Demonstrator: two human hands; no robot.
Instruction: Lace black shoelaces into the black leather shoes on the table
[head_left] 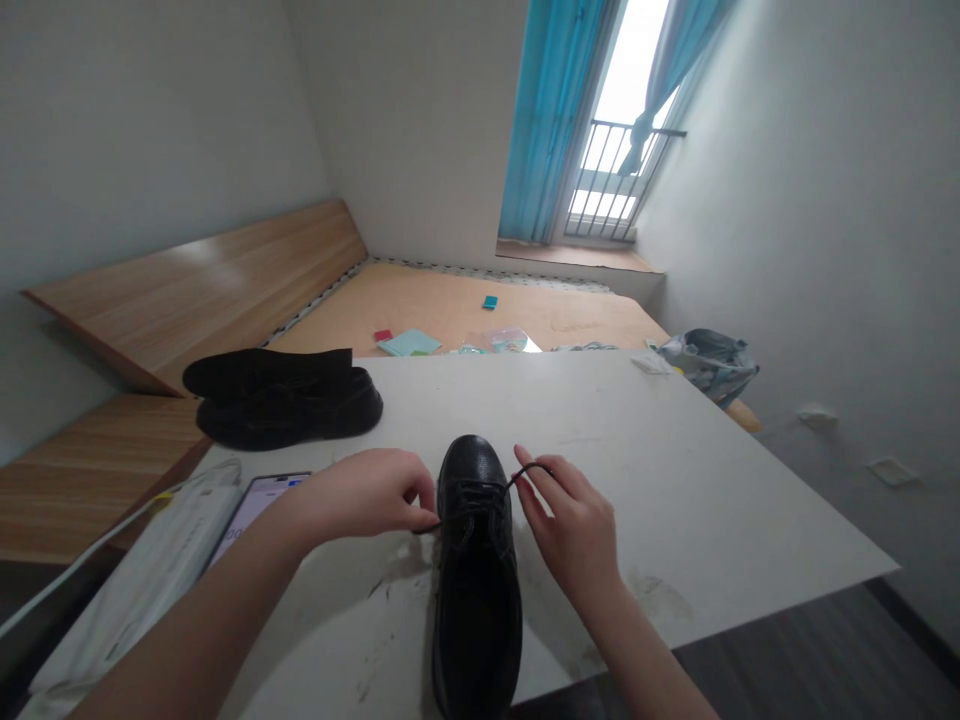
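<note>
A black leather lace-up shoe (478, 590) stands on the white table, its toe pointing away from me and its opening nearest. Dark laces (480, 497) cross over its front. At the shoe's left side, my left hand (382, 492) is closed in a pinch on a shoelace, whose dark end shows just below the fingertips. To the right, my right hand (566, 510) holds the other shoelace end, which arcs from the shoe up over the fingers.
A black shoe (289, 410) and a flat black piece (262, 372) lie together at the table's (570, 410) far left. A phone (255, 505) rests beside a white package (142, 580) on the left. Beyond is a bed (442, 285) with small packets; a bag (709, 360) sits right.
</note>
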